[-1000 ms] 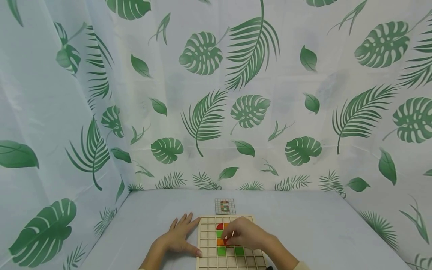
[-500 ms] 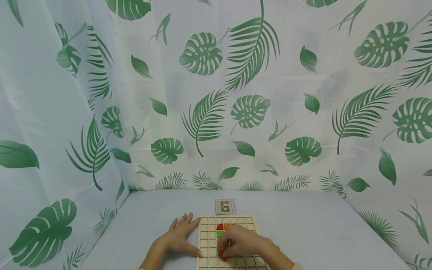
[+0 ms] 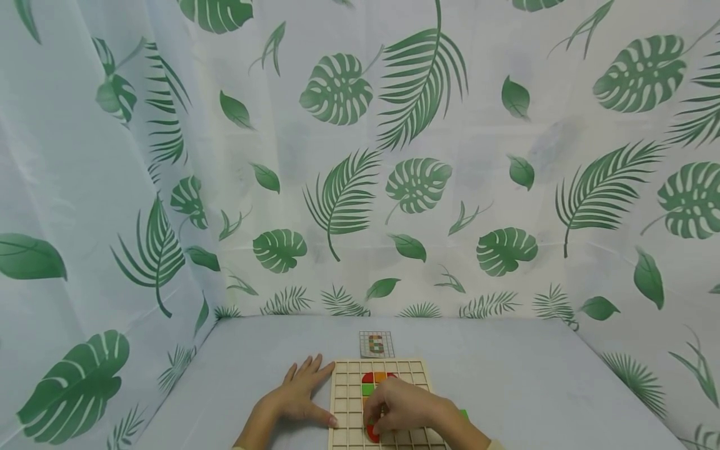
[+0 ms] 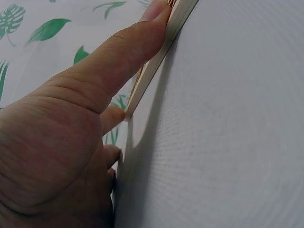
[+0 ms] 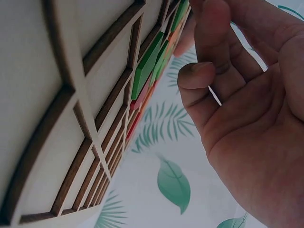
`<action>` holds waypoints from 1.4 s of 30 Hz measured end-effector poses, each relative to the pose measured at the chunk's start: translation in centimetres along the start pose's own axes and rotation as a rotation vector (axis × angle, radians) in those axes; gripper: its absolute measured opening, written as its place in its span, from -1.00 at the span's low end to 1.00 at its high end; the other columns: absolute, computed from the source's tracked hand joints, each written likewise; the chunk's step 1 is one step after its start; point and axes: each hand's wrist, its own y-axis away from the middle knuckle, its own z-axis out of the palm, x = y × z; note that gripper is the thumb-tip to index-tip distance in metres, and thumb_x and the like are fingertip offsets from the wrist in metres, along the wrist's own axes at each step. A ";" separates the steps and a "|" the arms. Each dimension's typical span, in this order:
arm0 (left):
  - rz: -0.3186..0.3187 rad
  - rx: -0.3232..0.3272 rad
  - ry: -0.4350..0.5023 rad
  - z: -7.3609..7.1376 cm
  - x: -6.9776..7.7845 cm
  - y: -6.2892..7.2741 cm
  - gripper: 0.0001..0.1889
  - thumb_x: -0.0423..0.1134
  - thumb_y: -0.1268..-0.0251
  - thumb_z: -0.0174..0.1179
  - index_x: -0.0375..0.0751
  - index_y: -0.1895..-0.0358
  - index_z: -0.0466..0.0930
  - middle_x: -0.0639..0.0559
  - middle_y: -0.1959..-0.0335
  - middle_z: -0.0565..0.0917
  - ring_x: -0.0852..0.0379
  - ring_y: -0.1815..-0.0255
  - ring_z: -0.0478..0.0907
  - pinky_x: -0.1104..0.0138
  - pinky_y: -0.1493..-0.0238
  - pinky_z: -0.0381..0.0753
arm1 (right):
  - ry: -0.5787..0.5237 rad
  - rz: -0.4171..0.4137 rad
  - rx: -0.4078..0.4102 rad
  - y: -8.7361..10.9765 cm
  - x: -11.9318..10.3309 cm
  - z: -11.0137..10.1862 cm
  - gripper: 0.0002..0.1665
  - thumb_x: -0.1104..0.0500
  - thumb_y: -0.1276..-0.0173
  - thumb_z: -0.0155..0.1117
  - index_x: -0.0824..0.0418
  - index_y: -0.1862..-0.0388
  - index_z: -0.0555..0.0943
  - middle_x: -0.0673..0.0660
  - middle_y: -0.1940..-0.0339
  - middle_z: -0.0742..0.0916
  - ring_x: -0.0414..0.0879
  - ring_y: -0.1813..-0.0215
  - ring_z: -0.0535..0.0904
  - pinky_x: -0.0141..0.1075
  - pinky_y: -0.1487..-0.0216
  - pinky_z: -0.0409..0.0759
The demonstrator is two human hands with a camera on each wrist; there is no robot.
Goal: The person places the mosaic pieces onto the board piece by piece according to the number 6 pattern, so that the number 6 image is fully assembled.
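Observation:
A wooden grid board (image 3: 341, 400) lies on the table, with coloured tiles in some of its cells. My left hand (image 3: 298, 394) is spread beside the board's left side; its thumb touches the board's edge (image 4: 154, 71) in the left wrist view. Over the lower middle of the grid, my right hand (image 3: 402, 405) pinches a red rounded tile (image 3: 372, 434) at a cell near the left column of tiles. A red tile (image 3: 368, 377), an orange tile (image 3: 380, 377) and a green tile (image 3: 368, 389) sit higher up. The right hand covers other tiles.
A small printed card (image 3: 376, 344) with a figure 6 pattern on a grid lies just behind the board. A green piece (image 3: 464, 414) shows past my right forearm. Leaf-patterned cloth (image 3: 360, 187) stands around the table's back and sides.
My right hand has moved the red rounded tile nearer to me, from the middle of the grid to a lower cell, and then nearly stopped. The left hand has stayed put.

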 end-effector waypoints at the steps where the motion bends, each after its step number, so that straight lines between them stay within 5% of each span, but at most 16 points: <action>1: 0.001 0.001 0.005 0.0 0.0 0.0 0.24 0.40 0.10 0.54 -0.02 -0.66 0.17 -0.35 -0.70 0.02 -0.39 -0.73 -0.15 -0.39 -0.61 -0.27 | -0.006 0.000 -0.006 0.0 0.0 0.0 -0.88 0.31 -0.26 0.52 0.12 0.25 0.84 -0.15 0.37 0.83 -0.47 0.40 0.58 -0.49 0.35 0.67; 11: -0.001 -0.001 0.011 0.0 -0.3 -0.3 0.26 0.45 0.13 0.52 -0.02 -0.66 0.17 -0.35 -0.70 0.00 -0.39 -0.73 -0.17 -0.39 -0.61 -0.30 | 0.132 0.011 -0.024 -0.2 0.0 0.3 -0.78 0.36 -0.26 0.50 0.06 0.20 0.84 -0.25 0.33 0.78 -0.48 0.39 0.51 -0.52 0.30 0.64; 26: -0.023 -0.005 -0.026 0.1 -0.1 -0.3 0.24 0.43 0.13 0.53 0.02 -0.66 0.18 -0.31 -0.71 0.03 -0.36 -0.73 -0.14 -0.39 -0.61 -0.24 | 0.336 -0.054 -0.035 -0.8 -0.2 1.1 -0.94 0.13 -0.29 0.55 -0.04 0.31 0.79 -0.33 0.48 0.66 -0.52 0.43 0.45 -0.59 0.37 0.54; 42: -0.016 -0.002 -0.009 0.0 -0.1 -0.3 0.25 0.45 0.13 0.52 0.01 -0.66 0.17 -0.33 -0.70 0.02 -0.37 -0.73 -0.15 -0.39 -0.61 -0.26 | 0.326 0.011 -0.014 -0.4 -1.2 1.1 -0.89 0.18 -0.19 0.62 -0.02 0.32 0.86 -0.34 0.44 0.73 -0.50 0.45 0.47 -0.56 0.42 0.55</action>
